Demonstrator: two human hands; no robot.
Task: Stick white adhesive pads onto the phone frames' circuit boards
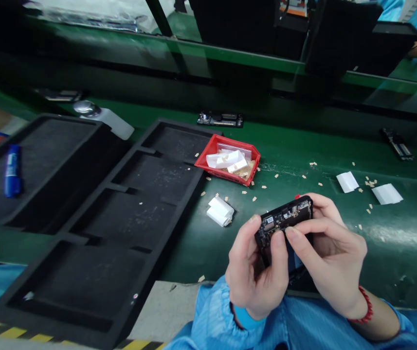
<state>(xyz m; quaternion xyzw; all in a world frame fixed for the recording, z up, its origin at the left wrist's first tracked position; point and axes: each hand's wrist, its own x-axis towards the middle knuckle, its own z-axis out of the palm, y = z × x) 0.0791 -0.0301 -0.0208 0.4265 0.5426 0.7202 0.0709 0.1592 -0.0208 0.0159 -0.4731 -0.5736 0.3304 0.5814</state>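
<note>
Fingers (pixel 314 227) around flat black board (pixel 284 218)

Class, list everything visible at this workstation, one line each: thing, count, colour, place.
phone body: one, black, held in both hands
foam trays: two, black, left side
marker: one, blue, in the far-left tray
bin: one, red, on the belt, holding white pieces
folded papers: three, white, on the belt
scraps: many, tan, scattered on the belt
bottle: one, white, behind the trays
phone parts: two, black, farther up the belt
belt: one, green, across the middle
bracelet: one, red, right wrist
sleeves: two, blue, bottom edge
left hand: one, bare, gripping the phone body's left side
right hand: one, bare, gripping its right side
</note>
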